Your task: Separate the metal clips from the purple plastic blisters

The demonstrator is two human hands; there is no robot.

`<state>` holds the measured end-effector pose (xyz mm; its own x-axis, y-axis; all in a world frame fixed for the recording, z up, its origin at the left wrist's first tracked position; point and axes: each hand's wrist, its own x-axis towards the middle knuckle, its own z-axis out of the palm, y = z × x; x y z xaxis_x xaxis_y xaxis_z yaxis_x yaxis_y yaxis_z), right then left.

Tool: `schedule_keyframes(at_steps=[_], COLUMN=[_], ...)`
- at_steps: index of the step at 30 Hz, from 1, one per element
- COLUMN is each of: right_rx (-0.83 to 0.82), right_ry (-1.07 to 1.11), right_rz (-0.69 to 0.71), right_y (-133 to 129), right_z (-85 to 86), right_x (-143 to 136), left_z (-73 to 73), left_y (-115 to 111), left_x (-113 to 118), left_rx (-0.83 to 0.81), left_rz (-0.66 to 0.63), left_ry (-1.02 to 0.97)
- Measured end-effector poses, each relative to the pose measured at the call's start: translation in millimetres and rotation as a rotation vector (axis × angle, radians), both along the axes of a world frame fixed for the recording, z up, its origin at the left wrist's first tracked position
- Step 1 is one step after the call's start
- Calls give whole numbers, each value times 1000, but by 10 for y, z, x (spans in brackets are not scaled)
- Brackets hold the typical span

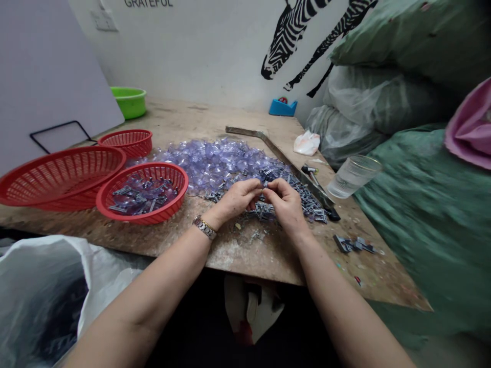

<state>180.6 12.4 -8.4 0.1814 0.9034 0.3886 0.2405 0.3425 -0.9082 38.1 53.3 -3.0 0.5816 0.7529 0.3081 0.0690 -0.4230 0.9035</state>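
At the centre of the frame, both hands meet above the desk (238, 258). The left hand (242, 198) and right hand (284, 207) are each drawn into a pinch, thumb nearly against forefinger, on a small part (264, 187) held between their fingertips. It sits just above the near edge of a heap of grey pieces (309, 198); clear purple pieces (209, 163) spread behind, toward upper centre.

The likeliest trouble is a slip: the grip looks to be fingertips only, so the part could drop and be lost among the grey pieces. A wide swing of the right arm might also knock the glass (351, 179) at right, near the desk's edge.

Fingers cover most of the part, so neither its pointing direction nor its long axis can be told. The grey pieces lie at many angles.
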Motion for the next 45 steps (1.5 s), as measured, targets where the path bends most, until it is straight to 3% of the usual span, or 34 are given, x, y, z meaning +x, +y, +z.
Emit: schedule_keyframes(at_steps=[14, 40, 45], right_rx=[219, 254, 290], right_ry=[-380, -515, -443], right_rz=[-256, -256, -226], right_y=[8, 6, 22], right_z=[-21, -12, -34], right_x=[20, 53, 76], left_z=[-48, -34, -15], left_y=[23, -2, -21], left_x=[37, 43, 57], left_rx=[-48, -90, -107], left_rz=[74, 118, 99], left_ry=[-36, -66, -140])
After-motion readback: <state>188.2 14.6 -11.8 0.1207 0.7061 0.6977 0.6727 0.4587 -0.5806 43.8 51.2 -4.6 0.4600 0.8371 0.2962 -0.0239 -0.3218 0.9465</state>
